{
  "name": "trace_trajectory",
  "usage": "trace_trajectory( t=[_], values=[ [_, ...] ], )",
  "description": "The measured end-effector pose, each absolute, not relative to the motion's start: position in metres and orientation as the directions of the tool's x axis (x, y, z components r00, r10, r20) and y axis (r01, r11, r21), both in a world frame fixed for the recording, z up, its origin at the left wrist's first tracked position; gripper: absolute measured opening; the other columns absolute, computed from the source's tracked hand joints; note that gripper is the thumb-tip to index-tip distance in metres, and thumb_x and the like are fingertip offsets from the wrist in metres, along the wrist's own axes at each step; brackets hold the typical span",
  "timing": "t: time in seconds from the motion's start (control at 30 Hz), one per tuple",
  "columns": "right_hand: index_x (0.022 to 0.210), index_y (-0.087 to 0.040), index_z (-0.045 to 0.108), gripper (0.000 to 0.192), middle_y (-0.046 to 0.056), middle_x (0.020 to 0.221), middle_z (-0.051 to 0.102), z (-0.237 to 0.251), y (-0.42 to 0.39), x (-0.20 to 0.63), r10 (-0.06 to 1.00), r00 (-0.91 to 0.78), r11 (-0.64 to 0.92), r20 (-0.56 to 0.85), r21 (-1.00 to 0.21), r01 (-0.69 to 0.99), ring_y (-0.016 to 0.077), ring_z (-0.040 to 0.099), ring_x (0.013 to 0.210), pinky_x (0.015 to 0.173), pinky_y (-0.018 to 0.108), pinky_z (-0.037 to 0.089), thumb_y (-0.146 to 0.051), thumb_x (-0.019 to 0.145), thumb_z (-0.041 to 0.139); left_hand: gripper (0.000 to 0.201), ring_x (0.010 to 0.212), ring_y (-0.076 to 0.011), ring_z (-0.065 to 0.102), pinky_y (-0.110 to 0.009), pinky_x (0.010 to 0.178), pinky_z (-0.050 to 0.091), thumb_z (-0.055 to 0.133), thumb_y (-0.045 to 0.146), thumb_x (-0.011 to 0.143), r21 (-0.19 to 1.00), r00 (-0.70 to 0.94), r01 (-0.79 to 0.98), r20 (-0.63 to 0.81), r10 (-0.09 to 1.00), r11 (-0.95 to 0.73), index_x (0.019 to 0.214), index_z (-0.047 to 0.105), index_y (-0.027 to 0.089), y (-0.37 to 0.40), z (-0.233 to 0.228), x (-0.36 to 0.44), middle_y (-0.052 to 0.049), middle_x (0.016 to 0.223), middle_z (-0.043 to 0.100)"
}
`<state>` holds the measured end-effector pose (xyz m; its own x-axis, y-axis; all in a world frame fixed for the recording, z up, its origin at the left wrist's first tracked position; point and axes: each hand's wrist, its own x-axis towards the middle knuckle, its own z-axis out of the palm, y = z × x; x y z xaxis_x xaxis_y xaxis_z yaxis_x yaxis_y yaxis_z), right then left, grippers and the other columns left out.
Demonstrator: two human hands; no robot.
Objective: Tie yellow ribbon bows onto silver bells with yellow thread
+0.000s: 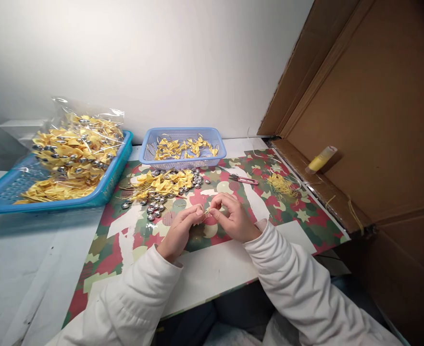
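Note:
My left hand (183, 229) and my right hand (232, 218) meet over the patterned board, fingertips pinched close together. Between them is a thin yellow cord (207, 211), mostly covered by the fingers; whatever else it joins is too small to make out. Just beyond my left hand lies a pile of yellow ribbon bows (167, 182) with gold cords. Silver bells (156, 207) are scattered in front of and beside the bows. Past my right hand rests a pair of pink-handled thread snips (243, 179).
A blue basket (219, 158) at the back holds bows with cord loops. At left, a larger blue basket (113, 180) carries a clear bag (80, 144) of bows and bells. Tangled yellow thread (283, 185) lies right, near a yellow thread spool (321, 160) and cardboard wall (385, 134).

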<state>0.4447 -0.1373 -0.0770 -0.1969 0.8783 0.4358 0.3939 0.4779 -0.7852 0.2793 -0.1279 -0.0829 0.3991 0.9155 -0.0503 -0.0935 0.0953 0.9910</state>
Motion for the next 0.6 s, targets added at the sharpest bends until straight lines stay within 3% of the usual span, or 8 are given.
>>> trace_trajectory(
  t=[0.43, 0.6],
  values=[
    [0.071, -0.021, 0.049, 0.013, 0.0, 0.072, 0.057, -0.0771, -0.1377, 0.446, 0.89, -0.207, 0.457, 0.407, -0.8, 0.39, 0.0161, 0.053, 0.073, 0.08, 0.035, 0.038, -0.023, 0.083, 0.054, 0.031, 0.062, -0.0154, 0.032, -0.03, 0.061, 0.031, 0.047, 0.033, 0.087, 0.971, 0.245, -0.237, 0.058, 0.968, 0.002, 0.059, 0.038, 0.021, -0.1225, -0.0855, 0.2793, 0.001, 0.063, 0.034],
    [0.069, -0.021, 0.049, 0.015, -0.001, 0.071, 0.058, -0.0753, -0.1379, 0.4474, 0.905, -0.234, 0.424, 0.355, -0.802, 0.42, 0.0162, 0.053, 0.073, 0.081, 0.035, 0.037, -0.023, 0.084, 0.05, 0.032, 0.064, -0.0156, 0.035, -0.03, 0.063, 0.032, 0.047, 0.035, 0.088, 0.977, 0.226, -0.209, 0.088, 0.97, -0.04, 0.06, 0.038, 0.021, -0.1222, -0.0842, 0.2792, 0.001, 0.065, 0.037]
  ],
)
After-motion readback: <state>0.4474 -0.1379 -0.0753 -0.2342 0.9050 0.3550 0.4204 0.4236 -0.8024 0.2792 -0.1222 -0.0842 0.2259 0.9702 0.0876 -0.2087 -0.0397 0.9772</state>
